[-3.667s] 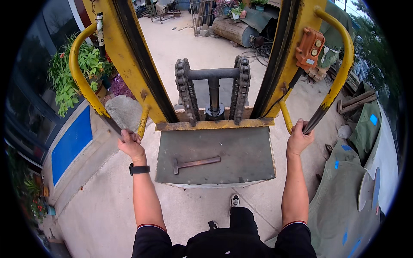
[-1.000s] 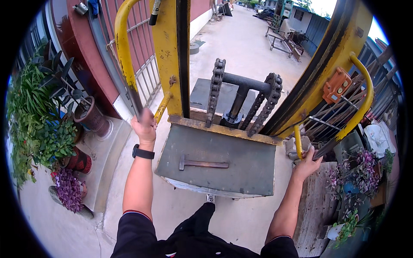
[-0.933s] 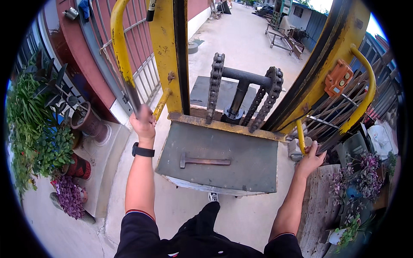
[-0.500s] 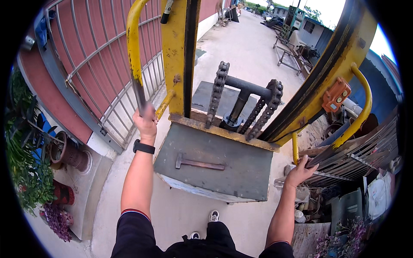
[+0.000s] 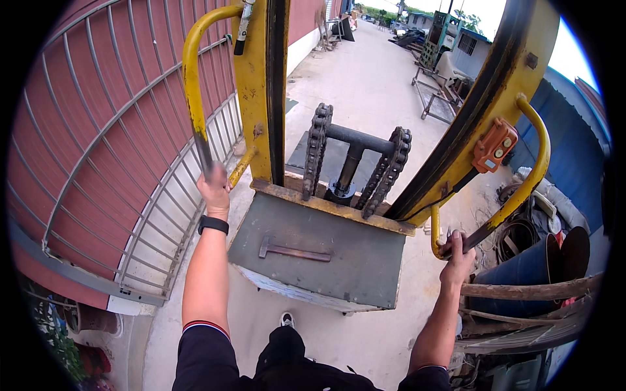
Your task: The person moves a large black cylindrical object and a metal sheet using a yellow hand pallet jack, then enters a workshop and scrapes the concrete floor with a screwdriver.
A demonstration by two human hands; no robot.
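Observation:
I hold a yellow lift stacker [image 5: 259, 91] by its two side handles. My left hand [image 5: 215, 190] is wrapped round the worn lower part of the left handle [image 5: 192, 85]. On the right, my right hand [image 5: 458, 262] grips the low end of the right handle [image 5: 540, 153], partly hiding it. Between my arms, a hammer [image 5: 297, 253] lies flat on the stacker's grey box cover [image 5: 352, 270], its head to the left. Roller chains [image 5: 317, 146] and a dark lifting cylinder stand behind the cover. An orange push-button control box [image 5: 494, 146] hangs on the right mast post.
A barred metal gate [image 5: 130, 124] and red wall run along the left. Close on the right are a blue drum [image 5: 515, 274], wooden poles [image 5: 535, 290] and scrap. The concrete lane [image 5: 355, 65] stretches ahead, with a metal frame [image 5: 430, 94] on its right side.
The stacker and I have moved forward along the lane; the plants and gate have slid back past me. My right hand's fingers have closed further round its handle. The hammer stays on the cover.

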